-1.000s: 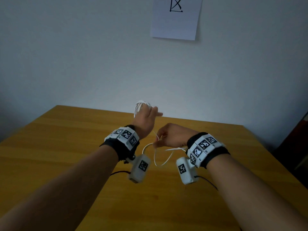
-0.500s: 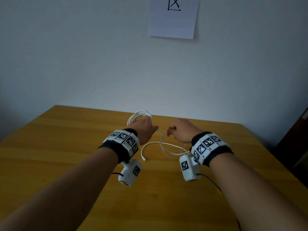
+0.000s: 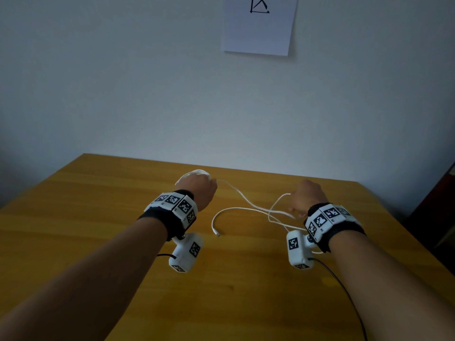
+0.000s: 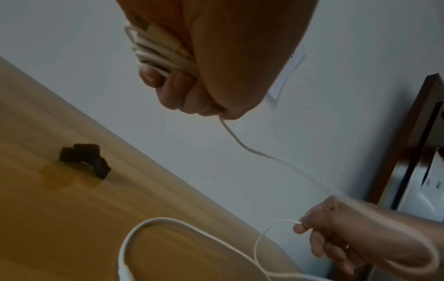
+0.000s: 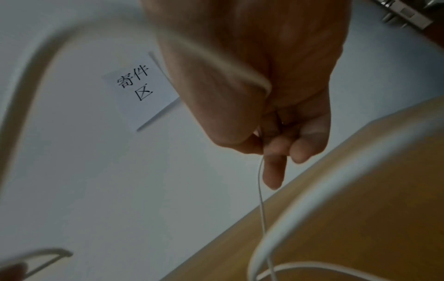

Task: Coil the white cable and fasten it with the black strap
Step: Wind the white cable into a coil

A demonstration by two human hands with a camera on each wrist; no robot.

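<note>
My left hand [image 3: 199, 190] hovers over the wooden table [image 3: 98, 217], curled round several loops of the white cable [image 3: 194, 173]. The left wrist view shows the bundled loops [image 4: 156, 47] held in the fingers. One strand runs right to my right hand [image 3: 307, 198], which pinches it between thumb and fingers [image 5: 269, 150]. Slack cable sags between the hands, and its free plug end [image 3: 218, 234] hangs near the table. The black strap [image 4: 84, 161] lies crumpled on the table beyond my left hand, near the wall. It is hidden in the head view.
A white wall stands right behind the table's far edge, with a paper sign [image 3: 258, 25] taped on it. Dark furniture [image 3: 440, 205] stands off the table's right side. A thin black lead [image 3: 344, 291] trails from the right wrist camera.
Both hands have dropped lower and moved apart. My right hand has swung out to the right along the cable, stretching a strand from the coil. The free end now hangs between the wrists.
</note>
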